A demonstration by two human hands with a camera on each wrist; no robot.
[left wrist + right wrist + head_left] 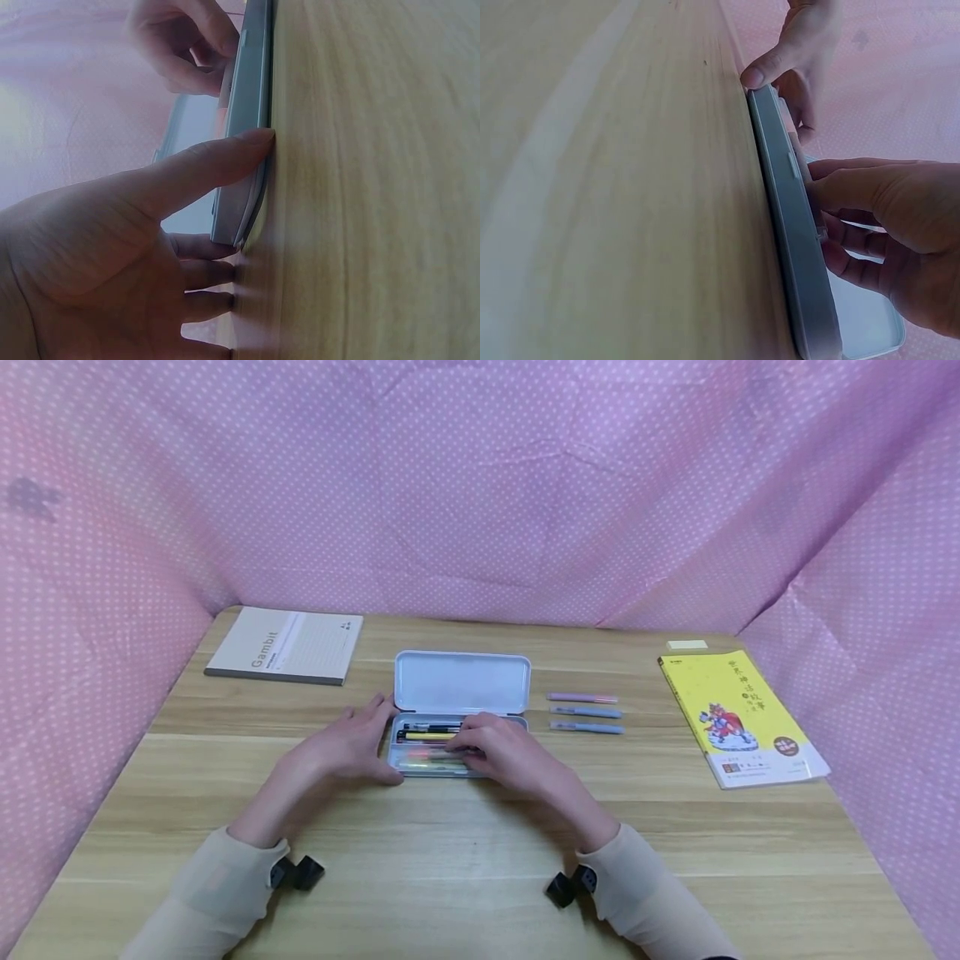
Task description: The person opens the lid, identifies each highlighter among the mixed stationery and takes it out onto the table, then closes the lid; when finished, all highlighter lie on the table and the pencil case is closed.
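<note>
An open pencil case (pixel 461 683), pale blue-white, lies mid-table with its lid tipped back. Inside are several pens, among them a yellow one (pixel 427 736) and light-coloured ones in the front compartment. My left hand (pixel 348 743) is at the case's left end, fingers spread, the thumb touching the front corner and the other fingers by the left side. Over the right half of the case, my right hand (pixel 506 753) dips its curled fingers inside and pinches a pen (pixel 821 231), mostly hidden by the hand.
Three pens, one purple (pixel 582 697) and two blue (pixel 587 727), lie right of the case. A grey-white notebook (pixel 288 643) is at the back left. At the right are a yellow book (pixel 731 706) and a small pale block (pixel 686 645). Pink dotted cloth (pixel 480 493) surrounds the table.
</note>
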